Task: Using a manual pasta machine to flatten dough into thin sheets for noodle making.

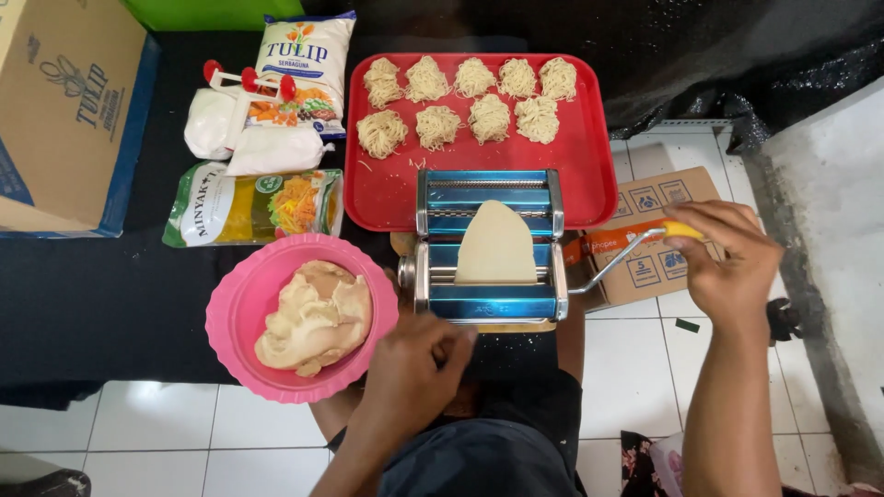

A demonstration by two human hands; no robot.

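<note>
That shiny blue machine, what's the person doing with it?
It is a blue pasta machine with a flat sheet of dough sitting in its rollers. The right hand grips the yellow crank handle at the machine's side, and the left hand rests at the machine's front edge. Beside it, a pink bowl holds a lump of dough. Behind it, a red tray carries nine little noodle nests.
</note>
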